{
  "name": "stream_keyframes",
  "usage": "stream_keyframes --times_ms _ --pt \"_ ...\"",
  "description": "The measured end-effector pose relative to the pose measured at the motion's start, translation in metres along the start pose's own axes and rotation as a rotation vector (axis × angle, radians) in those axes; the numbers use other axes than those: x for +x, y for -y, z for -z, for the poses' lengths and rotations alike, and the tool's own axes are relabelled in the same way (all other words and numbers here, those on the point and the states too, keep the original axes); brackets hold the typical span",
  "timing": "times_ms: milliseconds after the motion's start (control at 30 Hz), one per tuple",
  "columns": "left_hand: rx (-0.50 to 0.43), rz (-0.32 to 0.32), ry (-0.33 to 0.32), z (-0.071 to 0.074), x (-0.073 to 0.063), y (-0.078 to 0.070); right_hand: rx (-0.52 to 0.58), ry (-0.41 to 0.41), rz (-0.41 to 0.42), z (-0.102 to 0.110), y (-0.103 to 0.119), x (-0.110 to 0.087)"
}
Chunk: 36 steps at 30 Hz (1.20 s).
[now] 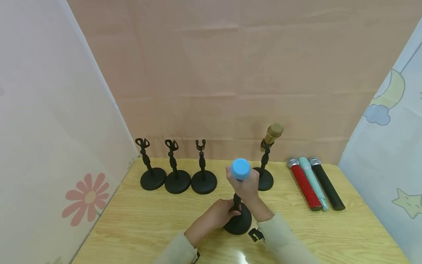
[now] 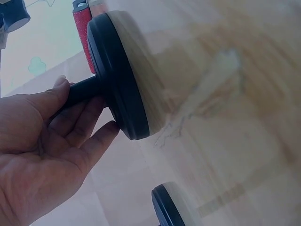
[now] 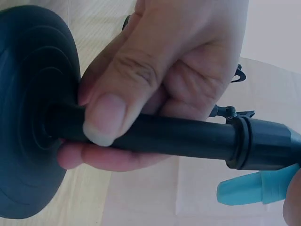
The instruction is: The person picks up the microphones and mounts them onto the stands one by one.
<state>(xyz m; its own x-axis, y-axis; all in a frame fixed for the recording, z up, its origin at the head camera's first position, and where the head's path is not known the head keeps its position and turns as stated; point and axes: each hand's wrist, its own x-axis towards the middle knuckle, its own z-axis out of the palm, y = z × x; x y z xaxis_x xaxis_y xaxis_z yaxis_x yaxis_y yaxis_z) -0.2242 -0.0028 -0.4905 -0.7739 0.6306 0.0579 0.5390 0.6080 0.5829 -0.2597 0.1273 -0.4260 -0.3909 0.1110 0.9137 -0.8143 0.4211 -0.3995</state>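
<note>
A black desktop microphone stand (image 1: pixel 238 224) is on the table in front of me, its round base down. My left hand (image 1: pixel 219 212) grips its pole (image 3: pixel 178 135) just above the base, thumb on one side and fingers on the other. At the top of this stand, my right hand (image 1: pixel 248 186) holds a blue microphone (image 1: pixel 240 168) with its head up. In the right wrist view, the tapered tail of the blue microphone (image 3: pixel 241 190) shows beside the stand's black collar (image 3: pixel 263 143). The stand's clip is hidden by my right hand.
Three bare microphone stands (image 1: pixel 204 182) line the back left. Behind my right hand, another stand (image 1: pixel 265 179) carries a gold microphone (image 1: pixel 271 135). On the right lie a red microphone (image 1: pixel 306 187), a teal microphone (image 1: pixel 311 179) and a black microphone (image 1: pixel 328 187).
</note>
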Motion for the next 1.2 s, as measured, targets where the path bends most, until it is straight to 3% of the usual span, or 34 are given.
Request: stream_keyframes --times_ms 267,367,533,633,800,900,1067,1200 --pt "0.013 -0.002 -0.009 -0.002 0.001 0.003 0.067 0.069 -0.121 0.006 0.002 -0.001" --pt "-0.015 0.011 -0.005 -0.003 0.001 0.004 0.076 0.180 -0.192 0.014 0.007 0.001" --pt "-0.099 0.035 -0.003 -0.004 0.002 0.005 0.042 0.433 -0.269 0.036 0.007 -0.001" --pt "-0.156 0.038 0.018 -0.003 0.001 0.008 -0.034 0.504 -0.279 0.049 0.004 -0.009" --pt "-0.255 0.021 0.114 0.013 -0.002 0.021 -0.105 0.567 -0.292 0.068 -0.003 -0.029" --pt "-0.268 0.011 0.094 0.027 -0.003 0.023 -0.163 0.644 -0.320 0.077 -0.006 -0.042" --pt "-0.307 -0.055 0.007 0.042 -0.004 0.018 -0.226 0.875 -0.439 0.085 -0.009 -0.056" --pt "-0.421 -0.144 0.032 0.045 -0.004 0.011 -0.244 1.121 -0.469 0.085 -0.011 -0.063"
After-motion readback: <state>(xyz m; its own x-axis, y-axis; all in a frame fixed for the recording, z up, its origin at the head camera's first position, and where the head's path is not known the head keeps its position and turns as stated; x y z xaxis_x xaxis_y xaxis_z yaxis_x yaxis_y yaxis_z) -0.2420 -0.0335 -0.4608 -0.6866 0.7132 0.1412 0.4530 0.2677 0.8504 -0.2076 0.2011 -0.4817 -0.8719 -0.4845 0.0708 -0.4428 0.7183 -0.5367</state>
